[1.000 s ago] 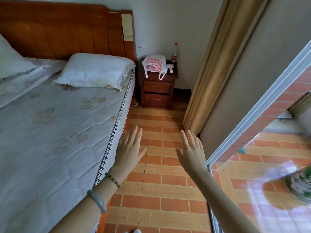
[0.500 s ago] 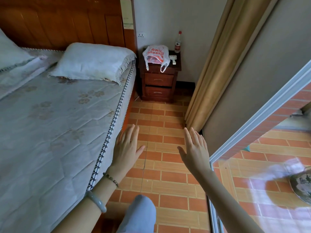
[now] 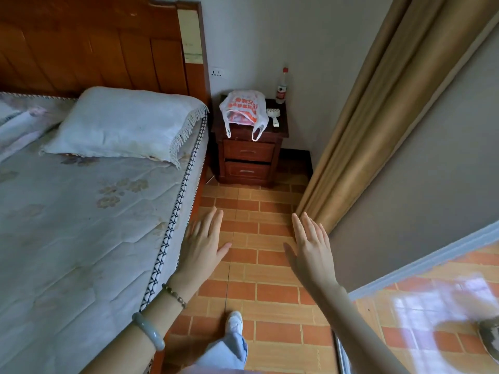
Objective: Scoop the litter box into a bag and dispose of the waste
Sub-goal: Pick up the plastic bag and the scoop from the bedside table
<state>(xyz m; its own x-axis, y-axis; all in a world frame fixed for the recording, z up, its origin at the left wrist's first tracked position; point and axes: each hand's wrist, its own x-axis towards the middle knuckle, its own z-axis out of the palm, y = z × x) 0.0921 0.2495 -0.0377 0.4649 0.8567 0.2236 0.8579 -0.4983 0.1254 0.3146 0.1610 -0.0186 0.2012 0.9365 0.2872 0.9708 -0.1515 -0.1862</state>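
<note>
A white plastic bag (image 3: pixel 244 110) with orange print lies on a dark wooden nightstand (image 3: pixel 248 157) in the far corner, its handles hanging over the front edge. Beside it lies a small white scoop-like tool (image 3: pixel 274 116). My left hand (image 3: pixel 202 245) is stretched out in front of me, fingers straight, holding nothing, just off the mattress edge. My right hand (image 3: pixel 310 251) is held out the same way, empty, above the tiled floor. No litter box is in view.
A bed (image 3: pixel 81 225) with a pillow (image 3: pixel 121 122) fills the left. A bottle (image 3: pixel 281 89) stands at the nightstand's back. A tan curtain (image 3: pixel 378 117) and a wall close the right; a narrow strip of orange tiled floor (image 3: pixel 253 238) leads ahead. My shoe (image 3: pixel 234 321) is below.
I have stepped closer to the nightstand; it and the bag look larger. Both hands stay stretched out and empty. My foot has come forward.
</note>
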